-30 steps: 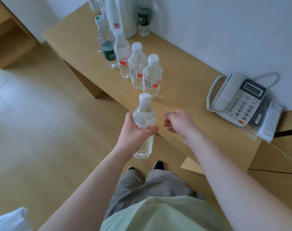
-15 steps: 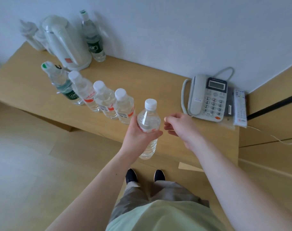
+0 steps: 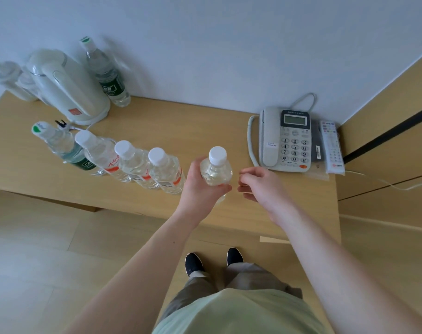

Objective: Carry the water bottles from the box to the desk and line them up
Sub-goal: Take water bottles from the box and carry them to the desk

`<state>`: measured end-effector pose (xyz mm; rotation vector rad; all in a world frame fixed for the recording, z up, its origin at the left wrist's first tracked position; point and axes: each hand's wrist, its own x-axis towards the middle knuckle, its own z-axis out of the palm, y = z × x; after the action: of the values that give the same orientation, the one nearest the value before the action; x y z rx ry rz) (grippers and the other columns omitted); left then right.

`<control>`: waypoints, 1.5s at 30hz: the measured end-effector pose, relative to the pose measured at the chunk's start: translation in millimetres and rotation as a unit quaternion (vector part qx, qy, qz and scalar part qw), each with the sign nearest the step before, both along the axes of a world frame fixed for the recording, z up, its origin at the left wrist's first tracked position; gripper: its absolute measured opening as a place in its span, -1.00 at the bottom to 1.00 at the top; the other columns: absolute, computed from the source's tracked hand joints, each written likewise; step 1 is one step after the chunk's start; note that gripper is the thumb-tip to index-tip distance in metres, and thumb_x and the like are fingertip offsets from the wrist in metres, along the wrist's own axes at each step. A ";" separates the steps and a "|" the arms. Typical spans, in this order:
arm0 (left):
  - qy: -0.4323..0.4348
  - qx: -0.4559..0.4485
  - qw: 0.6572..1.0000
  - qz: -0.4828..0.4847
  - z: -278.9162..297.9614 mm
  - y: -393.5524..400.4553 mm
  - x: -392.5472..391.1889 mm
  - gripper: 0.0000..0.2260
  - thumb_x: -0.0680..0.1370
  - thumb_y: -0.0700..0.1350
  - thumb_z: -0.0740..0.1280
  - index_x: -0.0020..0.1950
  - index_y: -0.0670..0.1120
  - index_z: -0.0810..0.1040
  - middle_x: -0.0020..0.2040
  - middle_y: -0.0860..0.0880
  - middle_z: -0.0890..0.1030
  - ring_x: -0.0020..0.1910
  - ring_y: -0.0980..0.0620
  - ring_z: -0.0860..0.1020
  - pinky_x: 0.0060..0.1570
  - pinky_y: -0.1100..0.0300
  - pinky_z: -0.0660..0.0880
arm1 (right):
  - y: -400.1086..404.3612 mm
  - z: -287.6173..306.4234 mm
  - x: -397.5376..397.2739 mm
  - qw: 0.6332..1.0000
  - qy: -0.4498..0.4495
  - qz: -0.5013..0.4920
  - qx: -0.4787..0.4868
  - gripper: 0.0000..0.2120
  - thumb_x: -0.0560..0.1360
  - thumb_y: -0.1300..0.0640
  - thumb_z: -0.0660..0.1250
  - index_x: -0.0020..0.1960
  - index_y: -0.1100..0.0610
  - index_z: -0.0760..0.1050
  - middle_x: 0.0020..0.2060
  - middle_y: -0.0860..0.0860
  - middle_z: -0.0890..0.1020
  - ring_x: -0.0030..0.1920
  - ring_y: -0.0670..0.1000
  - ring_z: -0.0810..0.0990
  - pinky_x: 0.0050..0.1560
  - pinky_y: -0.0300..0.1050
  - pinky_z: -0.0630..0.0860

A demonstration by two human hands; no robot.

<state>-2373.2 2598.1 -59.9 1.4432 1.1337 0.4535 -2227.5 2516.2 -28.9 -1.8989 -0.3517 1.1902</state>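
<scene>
Gripping hand: left hand [image 3: 200,186] wraps fingers and thumb round the body of a water bottle [image 3: 216,171], at the frame's centre.
Held bottle: clear, white cap, upright, over the front part of the desk [image 3: 229,126]; whether its base touches the wood cannot be told, since the hand hides it.
Other hand: right hand [image 3: 260,185] sits just right of the held bottle, fingers loosely curled, holding nothing, not touching the bottle.
Row: 4 bottles stand on the desk, running from centre toward the left of the frame.
Row detail: 3 red-labelled bottles [image 3: 133,162] with white caps, packed side by side; the nearest stands just left of the gripping hand.
Row end: green-capped bottle [image 3: 60,145] with a dark green label, leftmost.
Upper left: white kettle [image 3: 65,90] on the desk, with another green-labelled bottle [image 3: 106,75] beside it against the wall.
Right of centre: grey telephone [image 3: 284,139] with a remote control [image 3: 331,147] touching its right side.
Bottom: the person's 2 dark shoes [image 3: 193,262] on the wooden floor.
</scene>
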 end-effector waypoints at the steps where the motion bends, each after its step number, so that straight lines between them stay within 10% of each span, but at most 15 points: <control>1: 0.006 0.001 1.000 -0.002 -1.5 0.9 -1.0 -0.34 0.35 -0.10 0.62 0.33 0.18 0.37 0.12 0.23 0.52 0.06 0.32 0.54 -0.08 0.32 0.43 | 0.3 0.1 -0.5 1.000 0.002 -0.005 0.002 -0.87 0.56 0.16 0.32 0.08 0.06 0.59 0.01 0.07 0.70 0.00 0.04 0.73 0.14 0.04 0.64; 25: 0.039 -0.012 0.999 0.017 -9.2 -13.4 -30.4 -0.16 0.37 -0.02 0.62 0.54 0.20 0.25 0.34 0.23 0.44 0.27 0.39 0.40 -0.03 0.61 0.31 | 14.3 16.5 -8.4 0.998 -0.012 0.019 0.054 -0.87 0.57 0.18 0.32 0.06 0.05 0.60 0.02 0.06 0.69 -0.06 -0.03 0.71 0.09 -0.03 0.66; 36: 0.026 -0.041 0.994 0.097 -6.6 -37.1 -69.1 -0.24 0.39 -0.07 0.63 0.50 0.18 0.36 0.30 0.25 0.51 0.28 0.27 0.51 0.29 0.17 0.47 | 14.8 24.6 3.8 0.995 -0.031 0.051 0.085 -0.91 0.54 0.13 0.37 0.01 0.04 0.64 -0.06 0.01 0.70 -0.05 -0.01 0.72 0.09 0.01 0.65; 45: 0.009 -0.022 0.990 0.141 9.6 -53.0 -85.6 -0.32 0.40 0.01 0.62 0.45 0.21 0.42 0.23 0.23 0.58 0.19 0.31 0.57 0.08 0.26 0.51 | -3.4 23.2 1.5 0.996 -0.036 0.069 0.047 -0.92 0.55 0.17 0.33 0.01 0.09 0.59 -0.16 0.03 0.68 -0.10 0.00 0.69 0.08 0.04 0.64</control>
<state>-2458.8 2545.1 -50.3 1.2543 1.3608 0.6098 -2226.0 2512.8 -5.7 -1.8625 -0.5772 1.1766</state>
